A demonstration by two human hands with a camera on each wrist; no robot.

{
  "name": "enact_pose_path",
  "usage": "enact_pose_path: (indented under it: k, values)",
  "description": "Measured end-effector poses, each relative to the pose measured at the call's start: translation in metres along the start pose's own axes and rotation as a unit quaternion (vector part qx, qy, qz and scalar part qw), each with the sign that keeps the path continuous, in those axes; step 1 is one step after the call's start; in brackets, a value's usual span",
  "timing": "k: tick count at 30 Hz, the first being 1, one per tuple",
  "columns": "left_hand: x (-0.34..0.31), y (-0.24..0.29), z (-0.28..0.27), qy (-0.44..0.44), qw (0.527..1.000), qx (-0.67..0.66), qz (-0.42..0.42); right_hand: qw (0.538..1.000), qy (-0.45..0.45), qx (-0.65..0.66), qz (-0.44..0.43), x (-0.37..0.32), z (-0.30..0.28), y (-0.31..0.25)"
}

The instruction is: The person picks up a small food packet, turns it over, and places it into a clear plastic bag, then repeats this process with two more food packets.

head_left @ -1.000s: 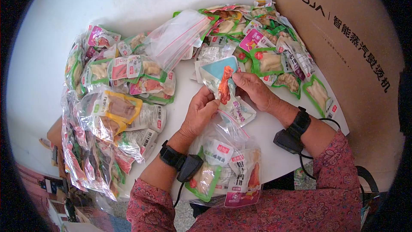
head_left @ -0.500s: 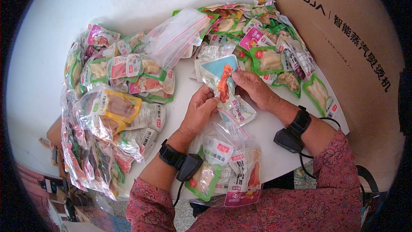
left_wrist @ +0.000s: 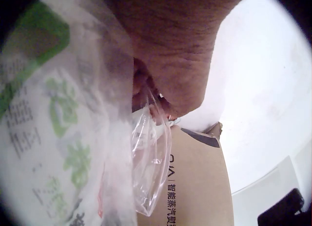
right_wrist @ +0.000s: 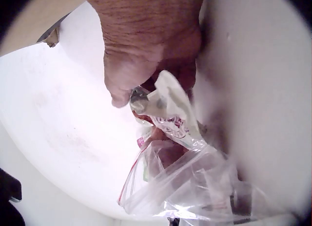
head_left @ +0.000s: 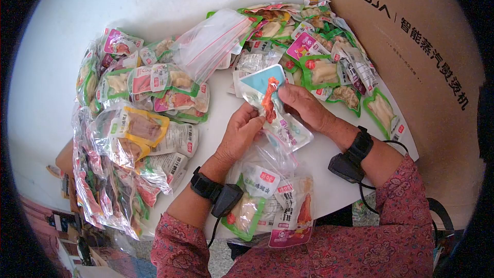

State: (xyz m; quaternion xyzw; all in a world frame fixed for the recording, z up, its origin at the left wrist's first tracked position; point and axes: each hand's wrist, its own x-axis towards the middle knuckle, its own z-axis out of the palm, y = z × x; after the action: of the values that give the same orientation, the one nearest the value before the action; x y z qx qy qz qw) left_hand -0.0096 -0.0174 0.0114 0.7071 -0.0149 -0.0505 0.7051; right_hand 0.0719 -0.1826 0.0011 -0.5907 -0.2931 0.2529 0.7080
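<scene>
A small packet point(head_left: 268, 91) with a blue corner and a red-orange drumstick picture is held between both hands. My left hand point(head_left: 241, 131) pinches its lower left side along with the rim of a clear zip bag point(head_left: 278, 155). My right hand point(head_left: 304, 107) pinches the packet's right edge near the top. Inside the zip bag, below the hands, lie a green-edged packet point(head_left: 247, 211) and a magenta-ended packet point(head_left: 293, 216). In the right wrist view the packet point(right_wrist: 168, 106) rises above the bag's opening point(right_wrist: 165, 172); some fingertips are hidden.
Filled clear bags of packets point(head_left: 149, 123) cover the table's left side. More packets point(head_left: 321, 72) are piled at the back right, with an empty zip bag point(head_left: 213, 44) by their left end. A brown cardboard box point(head_left: 411, 72) stands along the right edge of the white table point(head_left: 206, 175).
The lower end of the held packet has swung slightly to the right. Both hands keep their grip, and the right fingers have shifted a little at its edge.
</scene>
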Motion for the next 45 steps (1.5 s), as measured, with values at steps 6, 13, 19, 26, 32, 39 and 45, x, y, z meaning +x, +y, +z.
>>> enact_pose_path:
  k: [6, 13, 19, 26, 32, 39, 45]
  values:
    - [0.003, -0.008, -0.001, 0.007, 1.000, -0.014, 0.012, 0.999, -0.022, -0.011, -0.024, 0.004, -0.004, 0.008]
    - [0.001, -0.003, 0.002, 0.009, 1.000, 0.002, 0.006, 0.999, -0.022, 0.014, -0.022, 0.003, -0.001, 0.005]
    - [0.004, -0.011, 0.001, 0.025, 0.999, -0.042, 0.000, 0.999, -0.029, 0.002, -0.022, 0.003, -0.002, 0.004]
    - [0.005, -0.014, 0.001, 0.051, 0.997, -0.051, -0.017, 0.998, -0.019, 0.056, 0.023, 0.003, -0.003, 0.006]
    - [0.004, -0.010, 0.001, 0.045, 0.998, -0.031, -0.012, 0.997, -0.020, 0.071, 0.024, 0.003, -0.004, 0.007]
    - [0.003, -0.009, 0.000, 0.040, 0.999, -0.023, -0.016, 0.998, -0.022, 0.063, 0.023, 0.001, -0.001, 0.000]
    - [0.003, -0.009, 0.001, 0.038, 0.999, -0.030, -0.019, 0.998, -0.024, 0.044, 0.023, 0.002, -0.004, 0.001]
